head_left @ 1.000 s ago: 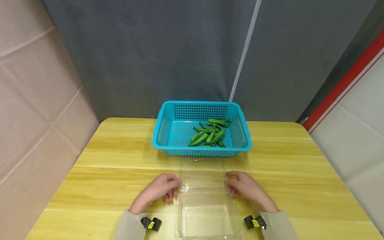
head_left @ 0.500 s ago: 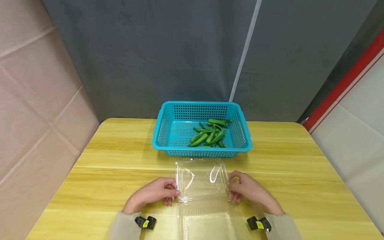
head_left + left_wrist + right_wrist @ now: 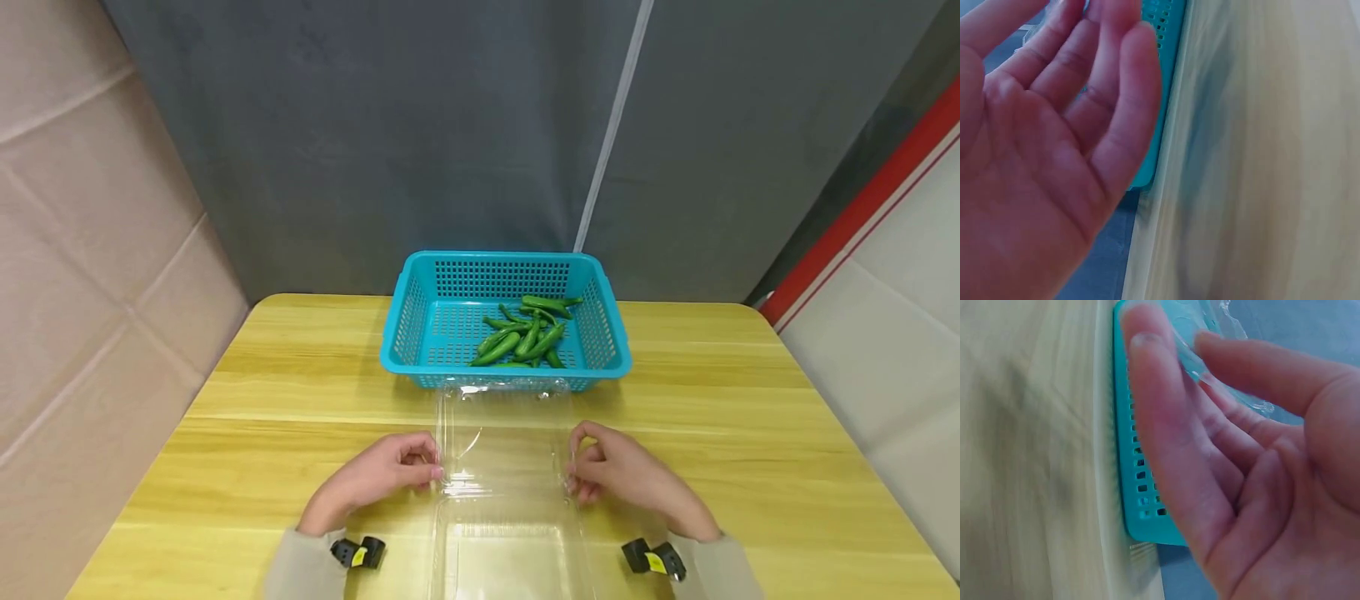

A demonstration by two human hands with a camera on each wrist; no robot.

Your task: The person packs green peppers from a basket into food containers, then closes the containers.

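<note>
A clear plastic clamshell container lies unfolded in the head view, its base at the near edge of the picture and its lid beyond it. My left hand pinches the lid's left edge between thumb and fingers. At the opposite edge, my right hand pinches the lid too; the right wrist view shows the clear rim between thumb and curled fingers. Beyond the lid stands a turquoise basket with several green peppers in it. The lid's far edge overlaps the basket's front wall in the head view.
The wooden table reaches out on both sides of the hands. A grey curtain hangs behind it. Pale padded panels rise at the left, and a white panel with a red strip stands at the right.
The lid's far edge first dips slightly toward me, then shifts up and away until it overlaps the basket's front. Both hands stay at its sides, the left one moving slightly outward.
</note>
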